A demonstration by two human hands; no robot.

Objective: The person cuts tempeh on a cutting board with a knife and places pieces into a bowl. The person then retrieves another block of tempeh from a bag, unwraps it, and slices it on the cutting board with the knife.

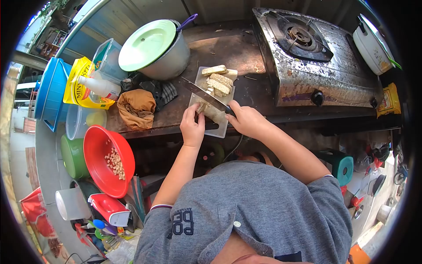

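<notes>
My right hand is closed round the dark handle of a kitchen knife, whose blade slants up and left across a whitish cutting board. With bent fingers, my left hand grips a small piece of tempeh at the board's left edge, just below the blade. Beyond the blade, several pale tempeh slabs lie in a loose pile on the board. A red bowl at the lower left holds many small cut pieces.
A gas stove stands at the right, with a white pot beyond it. At the back left, a green plate covers a metal pot. A brown cloth and yellow pouch lie left of the board.
</notes>
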